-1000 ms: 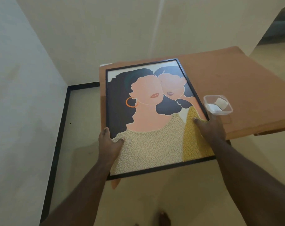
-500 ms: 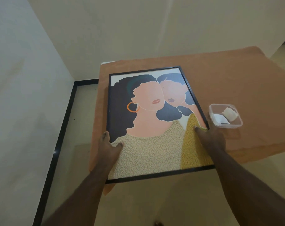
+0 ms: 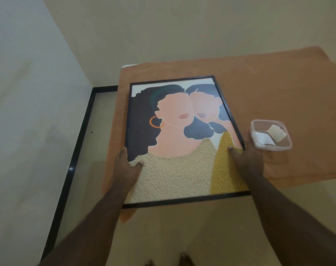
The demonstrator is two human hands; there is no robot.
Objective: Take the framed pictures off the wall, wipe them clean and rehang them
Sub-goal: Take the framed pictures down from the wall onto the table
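Left wall / floor trim: plain wall (image 3: 29, 93) is standing at far L w/ a black skirting strip (image 3: 77, 150) running along the floor; nothing is hanging on the visible wall area.

L hand: left hand (image 3: 126, 166) is gripping the framed picture (image 3: 175, 135) at its L edge, thumb lying on the glass, remaining fingers hidden under the frame, prob. curled round the edge. Judged purpose: it is steadying the L side so the frame is sitting level.

Picture: it is lying face up and flat on the table (image 3: 259, 83), which is covered w/ an orange cloth. Its near edge is overhanging the table's front, so both hands are supporting that end. Face up is presumably so the glass can be wiped.

R hand: right hand (image 3: 247, 158) is holding the R edge the same way, thumb on the glass, fingers out of sight beneath, approx. level w/ the L hand.

Container: a clear plastic tub (image 3: 271, 137) is sitting on the cloth just beside the R hand, holding a folded white wipe (image 3: 276, 132). Judged: it is waiting within reach for the wiping step, not yet begun.

Obstructions: the tub is lying close to the frame's R edge; sliding the picture further R would risk knocking it. Rest of cloth to the R is showing no other items.

Risk: overhang is making the frame liable to tip if both hands release together.
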